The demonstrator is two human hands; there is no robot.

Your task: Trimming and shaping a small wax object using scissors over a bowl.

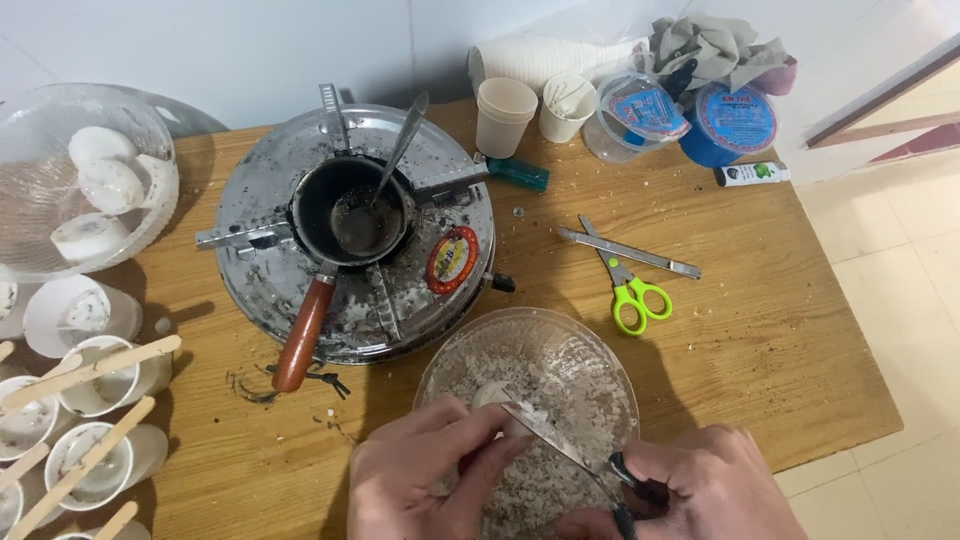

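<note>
While my left hand [425, 480] pinches a small white lump [492, 397] between thumb and fingertips, my right hand [705, 485] is clenched around the dark handle of a knife [560, 447], whose blade lies against the lump. Both sit over a clear glass bowl [600, 365] of pale shavings at six o'clock on the wooden table [760, 340]. Most of the lump is hidden behind my fingers, so I cannot tell its full shape, and my wrists are cut off by the lower edge.

At eleven o'clock from the bowl stands a round metal stove [455, 190], grimy, with a red-and-yellow oval sticker on its rim. On it rests a small dark pan [320, 195] with a brown handle, a spoon [395, 165] leaning inside; what is in the pan is hard to make out.

At two o'clock lie green-handled scissors [630, 290] and a flat metal strip [630, 253]. Farther, at twelve to one o'clock, are paper cups [503, 115], a clear round tub with a blue-and-red lid [640, 110], a blue round container with a red-ringed label [735, 122], a grey cloth [710, 45], and a small white tube with a green mark [750, 173].

At nine o'clock, cut off by the edge, white cups with wooden sticks [95, 380] cluster below a glass bowl of white rounds [40, 210].
</note>
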